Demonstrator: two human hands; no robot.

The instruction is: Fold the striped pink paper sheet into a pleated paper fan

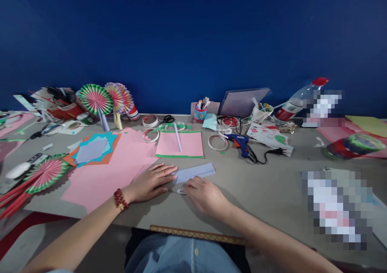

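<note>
A folded lavender paper strip (195, 172) lies on the grey table in front of me. My left hand (151, 183) rests flat and open, its fingertips over the strip's left end. Close to the strip's near edge, my right hand (205, 194) is closed around a small white craft knife (180, 191); its thin tip points left and most of it is hidden by the fingers. Beyond the strip is a pink sheet with green borders (166, 146), with a narrow lavender paper stick (177, 138) across it.
Large pink paper (121, 160) and layered star-shaped paper (93, 150) lie left, near a paper fan (48, 173). Upright fans (96, 99) stand behind. Tape rolls (217, 142), a blue glue gun (240, 144) with its cord, and a tilted bottle (298, 99) are toward the right.
</note>
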